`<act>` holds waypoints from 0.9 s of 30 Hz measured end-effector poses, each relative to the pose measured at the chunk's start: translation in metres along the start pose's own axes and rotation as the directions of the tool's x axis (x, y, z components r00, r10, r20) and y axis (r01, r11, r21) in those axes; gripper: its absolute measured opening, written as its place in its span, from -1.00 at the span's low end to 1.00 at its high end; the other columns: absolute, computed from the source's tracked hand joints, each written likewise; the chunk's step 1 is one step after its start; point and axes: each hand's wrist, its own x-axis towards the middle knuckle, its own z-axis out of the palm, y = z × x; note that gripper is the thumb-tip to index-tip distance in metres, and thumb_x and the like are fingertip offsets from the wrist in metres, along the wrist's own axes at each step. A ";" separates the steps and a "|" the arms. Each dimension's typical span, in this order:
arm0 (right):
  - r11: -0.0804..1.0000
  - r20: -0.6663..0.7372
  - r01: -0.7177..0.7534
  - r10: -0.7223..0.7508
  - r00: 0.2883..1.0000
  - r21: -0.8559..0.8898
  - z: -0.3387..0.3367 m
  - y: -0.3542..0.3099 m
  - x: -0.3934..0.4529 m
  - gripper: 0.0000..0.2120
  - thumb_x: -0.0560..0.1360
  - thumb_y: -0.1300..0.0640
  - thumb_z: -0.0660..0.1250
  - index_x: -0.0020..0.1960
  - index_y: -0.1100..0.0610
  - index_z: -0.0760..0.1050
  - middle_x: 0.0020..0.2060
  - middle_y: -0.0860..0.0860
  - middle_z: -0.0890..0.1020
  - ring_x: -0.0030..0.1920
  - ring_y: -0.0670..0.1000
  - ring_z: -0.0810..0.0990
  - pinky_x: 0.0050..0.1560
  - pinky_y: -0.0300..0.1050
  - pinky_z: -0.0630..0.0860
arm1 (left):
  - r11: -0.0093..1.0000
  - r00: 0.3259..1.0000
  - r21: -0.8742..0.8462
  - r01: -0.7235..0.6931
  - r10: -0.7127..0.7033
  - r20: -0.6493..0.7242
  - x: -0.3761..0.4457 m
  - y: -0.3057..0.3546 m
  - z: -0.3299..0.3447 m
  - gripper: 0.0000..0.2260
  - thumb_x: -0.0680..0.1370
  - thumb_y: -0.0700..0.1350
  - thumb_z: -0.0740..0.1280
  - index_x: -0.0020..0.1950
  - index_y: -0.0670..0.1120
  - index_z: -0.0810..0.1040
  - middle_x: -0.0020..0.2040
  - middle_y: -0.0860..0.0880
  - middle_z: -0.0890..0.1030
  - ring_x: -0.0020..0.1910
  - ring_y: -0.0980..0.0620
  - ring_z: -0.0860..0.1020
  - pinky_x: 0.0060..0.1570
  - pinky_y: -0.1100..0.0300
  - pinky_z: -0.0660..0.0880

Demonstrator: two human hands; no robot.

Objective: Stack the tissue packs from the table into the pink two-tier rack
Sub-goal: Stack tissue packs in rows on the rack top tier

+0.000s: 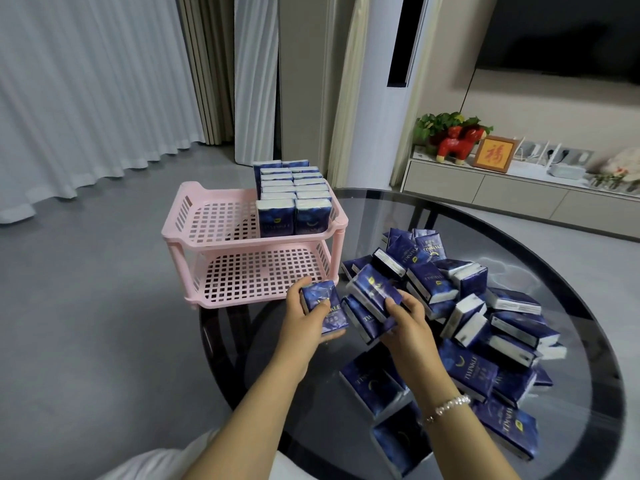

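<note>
While the left hand (304,317) clasps one blue tissue pack (325,308) near the pink two-tier rack's (207,216) empty lower shelf, the right hand (407,323) closes on another pack (374,292) atop the pile (485,327) on the round glass table (588,306); two rows of packs (294,195) fill the upper tier's right side.

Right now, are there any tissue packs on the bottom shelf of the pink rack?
No, the bottom shelf is bare; the packs stand only on the top shelf.
</note>
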 end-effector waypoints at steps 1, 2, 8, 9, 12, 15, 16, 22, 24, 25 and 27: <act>1.000 -0.006 0.000 0.000 1.000 -0.006 0.000 0.002 0.000 -0.74 0.55 0.13 0.27 0.21 0.07 0.35 -0.14 0.06 0.55 -0.27 -0.04 0.60 -0.31 -0.17 0.54 | 1.000 1.000 0.007 -0.005 0.005 0.012 0.000 0.000 0.000 -0.67 0.59 -0.29 0.23 0.25 0.07 0.36 0.20 0.02 0.45 0.04 -0.06 0.59 -0.17 0.03 0.65; 1.000 -0.002 0.002 -0.002 1.000 -0.018 -0.001 0.004 0.002 -0.70 0.52 0.08 0.31 0.22 0.05 0.33 -0.03 0.13 0.53 -0.14 0.06 0.60 -0.16 -0.06 0.58 | 1.000 0.999 0.013 -0.010 0.010 0.031 -0.001 -0.001 0.000 -0.67 0.58 -0.28 0.25 0.26 0.07 0.35 0.18 0.03 0.46 0.02 -0.05 0.60 -0.17 0.05 0.65; 0.992 -0.036 0.003 0.001 0.999 0.129 -0.004 0.007 0.003 -0.67 0.53 0.13 0.31 0.21 0.05 0.26 -0.21 0.09 0.41 -0.26 0.03 0.49 -0.14 -0.07 0.54 | 0.993 0.999 0.111 -0.030 0.028 0.024 0.001 -0.005 -0.001 -0.60 0.55 -0.25 0.32 0.28 0.12 0.33 0.13 0.05 0.57 0.04 -0.01 0.62 0.10 -0.03 0.57; 0.982 -0.031 0.002 0.004 1.000 0.189 -0.003 0.007 0.003 -0.68 0.53 0.15 0.31 0.19 0.06 0.25 -0.19 0.11 0.46 -0.22 0.07 0.52 -0.07 0.00 0.53 | 0.991 0.999 0.128 -0.033 0.032 0.005 0.002 -0.006 -0.002 -0.61 0.56 -0.24 0.30 0.28 0.13 0.34 0.14 0.05 0.57 0.05 0.00 0.61 0.15 -0.03 0.54; 0.962 -0.031 0.002 0.007 0.999 0.272 -0.001 0.007 0.000 -0.67 0.50 0.16 0.33 0.16 0.08 0.24 -0.17 0.15 0.52 -0.17 0.13 0.52 -0.03 0.04 0.49 | 0.993 1.000 0.117 -0.014 0.012 0.019 0.004 -0.007 -0.001 -0.67 0.58 -0.19 0.28 0.23 0.18 0.37 0.21 0.03 0.55 0.15 0.00 0.57 0.24 -0.06 0.48; 0.964 -0.007 -0.013 0.015 1.000 0.266 0.004 0.008 -0.005 -0.77 0.54 0.19 0.29 0.10 0.05 0.28 0.05 0.23 0.49 0.05 0.20 0.54 0.19 0.17 0.48 | 0.996 0.995 0.088 -0.002 -0.007 0.101 0.002 -0.008 0.001 -0.73 0.57 -0.08 0.31 0.20 0.21 0.39 0.26 0.03 0.54 0.20 0.02 0.55 0.28 -0.10 0.44; 0.968 -0.001 -0.013 0.013 1.000 0.249 0.006 0.008 -0.006 -0.78 0.54 0.18 0.29 0.10 0.03 0.28 0.07 0.22 0.48 0.06 0.18 0.54 0.20 0.16 0.48 | 0.994 0.993 0.107 -0.015 0.002 0.120 0.001 -0.008 0.001 -0.71 0.54 -0.03 0.34 0.20 0.23 0.39 0.26 0.03 0.54 0.20 0.03 0.55 0.28 -0.09 0.44; 0.990 -0.025 0.092 -0.090 0.996 0.108 0.019 0.011 -0.015 -0.79 0.51 0.16 0.32 0.01 0.00 0.28 -0.19 0.01 0.45 -0.11 -0.02 0.52 0.06 -0.11 0.51 | 0.969 0.984 0.223 -0.110 0.073 0.165 -0.004 -0.007 0.000 -0.44 0.47 -0.10 0.44 0.36 0.16 0.25 0.21 0.10 0.53 0.19 0.13 0.54 0.24 0.15 0.46; 0.991 -0.022 0.119 -0.117 0.993 0.066 0.024 0.013 -0.019 -0.79 0.51 0.17 0.32 -0.02 0.03 0.27 -0.25 -0.03 0.44 -0.17 -0.06 0.51 0.01 -0.14 0.50 | 0.964 0.981 0.229 -0.132 0.094 0.170 -0.005 -0.009 0.002 -0.44 0.49 -0.14 0.42 0.38 0.13 0.22 0.21 0.09 0.53 0.18 0.15 0.53 0.21 0.24 0.45; 0.990 -0.023 0.128 -0.127 0.992 0.064 0.026 0.014 -0.020 -0.79 0.51 0.18 0.32 -0.03 0.04 0.27 -0.26 -0.03 0.45 -0.16 -0.04 0.53 0.01 -0.14 0.50 | 0.967 0.981 0.216 -0.135 0.100 0.165 -0.005 -0.008 0.002 -0.47 0.51 -0.14 0.39 0.37 0.14 0.23 0.20 0.08 0.54 0.18 0.16 0.54 0.21 0.24 0.45; 0.987 -0.020 0.140 -0.138 0.990 0.085 0.026 0.013 -0.019 -0.79 0.51 0.22 0.31 -0.02 0.04 0.28 -0.25 -0.02 0.52 -0.14 -0.02 0.57 0.03 -0.12 0.52 | 0.977 0.984 0.177 -0.116 0.089 0.152 -0.002 -0.008 0.001 -0.52 0.54 -0.11 0.35 0.36 0.18 0.25 0.22 0.09 0.54 0.20 0.11 0.54 0.28 0.09 0.44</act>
